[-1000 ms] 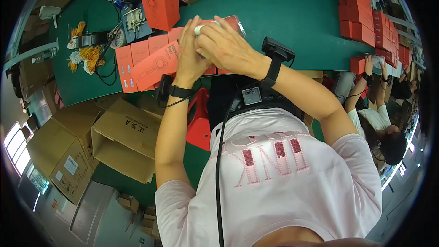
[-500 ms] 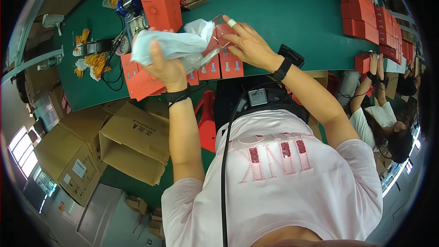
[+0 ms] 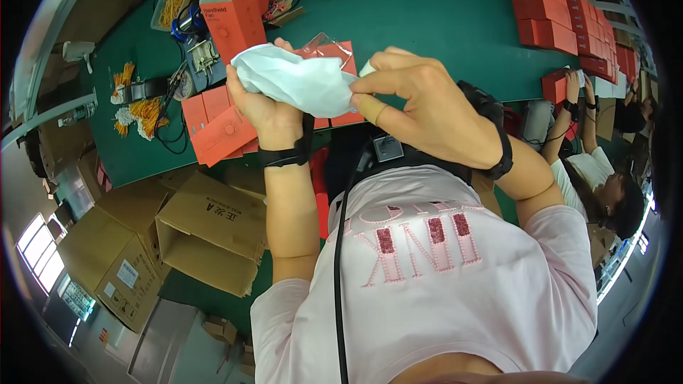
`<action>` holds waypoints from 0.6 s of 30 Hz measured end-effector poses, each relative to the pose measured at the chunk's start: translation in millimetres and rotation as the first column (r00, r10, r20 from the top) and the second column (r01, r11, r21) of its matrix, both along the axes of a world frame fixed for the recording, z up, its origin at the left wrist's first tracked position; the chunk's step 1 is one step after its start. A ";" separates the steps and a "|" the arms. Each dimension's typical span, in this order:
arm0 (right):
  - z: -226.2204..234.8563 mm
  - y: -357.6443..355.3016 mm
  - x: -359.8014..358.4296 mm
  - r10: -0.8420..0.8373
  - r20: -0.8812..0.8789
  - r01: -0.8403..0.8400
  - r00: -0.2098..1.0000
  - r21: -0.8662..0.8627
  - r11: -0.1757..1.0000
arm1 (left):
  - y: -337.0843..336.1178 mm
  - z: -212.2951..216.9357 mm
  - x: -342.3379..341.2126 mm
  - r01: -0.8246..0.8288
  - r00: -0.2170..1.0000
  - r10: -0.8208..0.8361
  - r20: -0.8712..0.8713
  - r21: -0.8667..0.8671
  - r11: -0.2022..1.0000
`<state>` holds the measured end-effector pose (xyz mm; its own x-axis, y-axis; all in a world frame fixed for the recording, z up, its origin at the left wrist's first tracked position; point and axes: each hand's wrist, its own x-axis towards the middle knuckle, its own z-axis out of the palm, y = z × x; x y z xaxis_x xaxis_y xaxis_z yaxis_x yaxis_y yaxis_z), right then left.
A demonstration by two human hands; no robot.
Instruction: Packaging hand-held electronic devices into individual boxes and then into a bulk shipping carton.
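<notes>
Green tabletop (image 3: 427, 21), frame centre: white pouch (image 3: 295, 84), long axis left-right, is clasped in left hand (image 3: 267, 110); its right end is pinched closed by right hand (image 3: 420, 110).

Setting: packing line in a factory or assembly workshop. Evidence: long green desk (image 3: 441, 21) carrying rows of identical orange-red boxes (image 3: 562, 21); open cardboard cartons (image 3: 206, 231) on the floor; bundled yellow ties (image 3: 146, 110); another seated worker (image 3: 605, 178) alongside.
</notes>
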<state>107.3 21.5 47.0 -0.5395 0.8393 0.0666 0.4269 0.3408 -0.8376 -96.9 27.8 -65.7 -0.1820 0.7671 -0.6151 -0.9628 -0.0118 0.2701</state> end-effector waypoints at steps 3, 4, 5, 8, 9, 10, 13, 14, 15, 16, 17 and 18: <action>-9.7 -4.6 14.0 -0.041 0.079 0.043 0.996 -0.024 0.999 | 1.0 17.1 22.8 -0.013 0.998 0.007 -0.069 -0.086 0.996; -13.6 -6.7 16.1 -0.043 0.077 0.045 0.996 -0.020 0.999 | -0.9 17.4 26.0 -0.012 0.997 0.006 -0.071 -0.081 0.997; -17.6 -8.8 17.6 -0.163 0.044 0.167 0.986 -0.117 0.979 | -3.3 15.7 28.2 0.008 0.995 -0.013 -0.096 -0.053 0.999; -32.0 -18.5 26.8 -0.295 -0.003 0.286 0.956 -0.240 0.928 | -9.9 9.8 38.3 0.034 0.983 -0.040 -0.181 -0.038 0.999; -36.1 -21.1 30.2 -0.300 -0.027 0.283 0.953 -0.268 0.921 | -10.0 10.1 43.2 0.031 0.970 -0.043 -0.241 -0.055 0.998; -38.0 -24.6 31.0 -0.285 -0.029 0.263 0.958 -0.304 0.916 | -10.6 12.7 48.6 0.040 0.969 -0.051 -0.241 -0.048 0.998; -32.7 -27.3 31.5 -0.255 0.023 0.231 0.967 -0.509 0.829 | -15.6 25.7 68.0 0.027 0.910 -0.056 -0.410 -0.077 0.997; -39.2 -30.6 31.0 -0.255 -0.031 0.207 0.966 -0.495 0.844 | -16.7 33.4 74.6 0.056 0.912 -0.092 -0.400 -0.102 0.993; -43.3 -33.0 29.6 -0.248 -0.088 0.177 0.965 -0.481 0.859 | -17.5 40.8 78.3 0.078 0.912 -0.122 -0.392 -0.127 0.989; -45.2 -30.0 30.2 -0.201 -0.042 0.151 0.979 -0.514 0.844 | -14.9 43.3 81.3 0.084 0.910 -0.127 -0.394 -0.124 0.989; -46.7 -29.1 33.3 -0.207 -0.044 0.156 0.977 -0.512 0.845 | -9.8 44.3 84.2 0.078 0.898 -0.105 -0.428 -0.079 0.994; -50.3 -29.2 34.7 -0.233 -0.092 0.162 0.968 -0.481 0.862 | -6.7 44.7 84.4 0.072 0.882 -0.081 -0.463 -0.038 0.997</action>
<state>142.1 -7.7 -3.4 -0.3736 0.8791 -0.2959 0.3076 -0.1835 -0.9337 -12.5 21.1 -21.0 -0.3914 0.7791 -0.4897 -0.7249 0.0667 0.6856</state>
